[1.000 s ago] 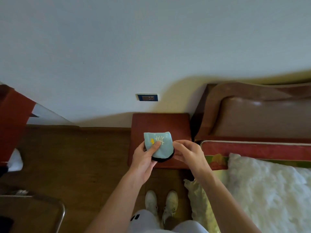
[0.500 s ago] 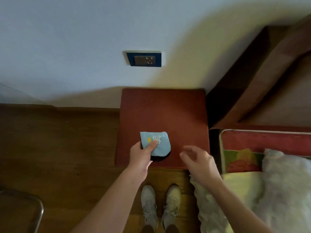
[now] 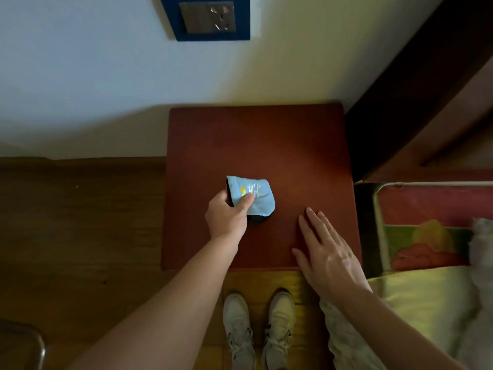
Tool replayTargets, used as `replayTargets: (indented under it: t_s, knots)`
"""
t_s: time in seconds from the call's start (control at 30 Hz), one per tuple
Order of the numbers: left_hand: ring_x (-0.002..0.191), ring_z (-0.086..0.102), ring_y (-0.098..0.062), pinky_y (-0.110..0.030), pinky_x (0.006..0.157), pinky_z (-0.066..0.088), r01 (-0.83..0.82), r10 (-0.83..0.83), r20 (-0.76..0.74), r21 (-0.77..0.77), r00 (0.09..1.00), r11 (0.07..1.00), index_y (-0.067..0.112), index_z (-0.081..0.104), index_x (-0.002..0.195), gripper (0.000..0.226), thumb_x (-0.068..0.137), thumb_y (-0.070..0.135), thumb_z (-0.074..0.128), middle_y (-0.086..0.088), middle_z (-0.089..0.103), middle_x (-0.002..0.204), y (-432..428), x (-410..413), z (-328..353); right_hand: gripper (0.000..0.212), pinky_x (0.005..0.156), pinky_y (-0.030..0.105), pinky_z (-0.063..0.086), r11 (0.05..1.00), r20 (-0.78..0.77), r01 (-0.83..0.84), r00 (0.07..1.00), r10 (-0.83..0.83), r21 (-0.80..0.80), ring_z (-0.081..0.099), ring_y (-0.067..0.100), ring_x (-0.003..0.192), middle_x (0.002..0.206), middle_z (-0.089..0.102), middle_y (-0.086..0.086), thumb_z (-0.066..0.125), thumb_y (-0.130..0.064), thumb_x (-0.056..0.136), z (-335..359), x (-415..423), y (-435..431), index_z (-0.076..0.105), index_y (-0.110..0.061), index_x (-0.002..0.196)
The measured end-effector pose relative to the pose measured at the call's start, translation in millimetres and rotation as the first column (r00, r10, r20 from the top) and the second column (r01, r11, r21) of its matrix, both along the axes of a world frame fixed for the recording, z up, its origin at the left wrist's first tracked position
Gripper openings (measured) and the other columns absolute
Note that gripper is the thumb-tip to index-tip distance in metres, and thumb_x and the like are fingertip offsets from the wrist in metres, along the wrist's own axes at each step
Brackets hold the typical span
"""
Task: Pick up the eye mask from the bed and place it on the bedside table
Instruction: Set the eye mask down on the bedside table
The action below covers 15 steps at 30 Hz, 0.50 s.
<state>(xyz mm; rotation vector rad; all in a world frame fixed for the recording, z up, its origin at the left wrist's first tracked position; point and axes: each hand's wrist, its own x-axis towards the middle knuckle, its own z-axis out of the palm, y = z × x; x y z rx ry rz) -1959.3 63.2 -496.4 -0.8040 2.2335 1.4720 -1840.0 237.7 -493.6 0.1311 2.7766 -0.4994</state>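
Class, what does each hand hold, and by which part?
The left hand pinches the folded eye mask at its left edge, thumb on top. The right hand holds nothing.

A bedroom: bed [image 3: 426, 289] with headboard [image 3: 440, 89] beside a bedside table [image 3: 266, 145].

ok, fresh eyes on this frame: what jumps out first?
The folded light-blue eye mask, pinched in the left hand over the middle of the reddish-brown bedside table. Next, the right hand, open and flat at the table's near right corner. Then the blue-framed wall socket up top, and white sneakers on the floor below.
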Motion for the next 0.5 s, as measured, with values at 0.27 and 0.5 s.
replayTargets:
  t_s: [0.27, 0.5]
  knots:
    - [0.092, 0.063, -0.028, -0.041, 0.076, 0.055, 0.271, -0.336, -0.089, -0.419, 0.938, 0.867, 0.01, 0.053, 0.112, 0.048, 0.083, 0.043, 0.073, -0.011, 0.064, 0.106, -10.1, 2.8, 13.3, 0.07, 0.116, 0.046, 0.042, 0.997, 0.019, -0.046, 0.999, 0.045, 0.056, 0.032, 0.031, 0.151, 0.165, 0.033, 0.012, 0.054, -0.045, 0.096, -5.0, 5.2, 2.6, 0.038, -0.009, 0.154]
    - [0.15, 0.021, -0.025, -0.047, 0.115, 0.034, 0.703, -0.964, 0.149, -0.709, 0.22, 0.051, 0.014, 0.02, 0.155, 0.073, 0.098, 0.058, 0.03, -0.011, 0.018, 0.165, -42.2, 54.4, 24.4, 0.073, 0.117, 0.044, 0.039, 0.994, 0.037, -0.068, 0.997, 0.066, 0.086, 0.03, 0.029, 0.152, 0.166, 0.031, 0.011, 0.033, -0.053, 0.097, -5.4, 6.9, 3.1, 0.035, -0.01, 0.155]
